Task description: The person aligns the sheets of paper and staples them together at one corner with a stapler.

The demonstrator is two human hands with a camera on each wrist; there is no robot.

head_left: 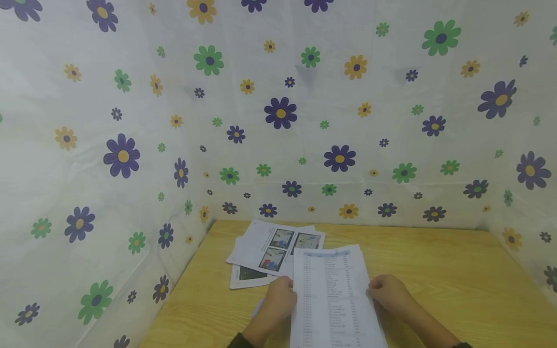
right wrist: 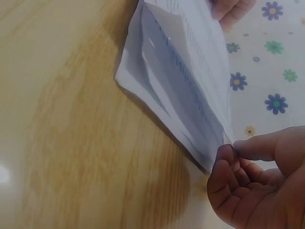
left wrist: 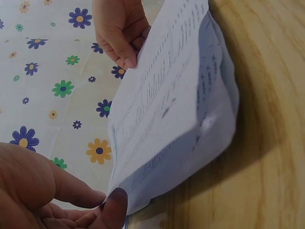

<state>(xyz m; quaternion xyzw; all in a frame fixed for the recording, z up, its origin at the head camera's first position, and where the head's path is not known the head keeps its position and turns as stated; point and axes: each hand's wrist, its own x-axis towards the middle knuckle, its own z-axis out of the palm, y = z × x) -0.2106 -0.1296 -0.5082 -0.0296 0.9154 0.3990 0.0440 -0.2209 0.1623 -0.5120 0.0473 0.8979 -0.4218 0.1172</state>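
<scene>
Several white paper sheets (head_left: 328, 299), printed with columns of text under a bluish header row, are held up between both hands. My left hand (head_left: 280, 302) pinches their left edge between thumb and fingers. On the opposite edge, my right hand (head_left: 391, 296) pinches the sheets the same way. Seen from the right wrist, the sheets (right wrist: 176, 90) fan apart and bow along their lower side, over the wooden surface. The left wrist view shows the thumb (left wrist: 78, 188) pressed on the paper's edge, with the right hand (left wrist: 123, 33) farther along.
Behind the held sheets, other printed papers (head_left: 256, 241) with colour pictures lie overlapping on the wooden table (head_left: 439, 270), toward its back left. A white cloth (head_left: 243, 154) with purple, green and orange flowers encloses the table at the back and sides.
</scene>
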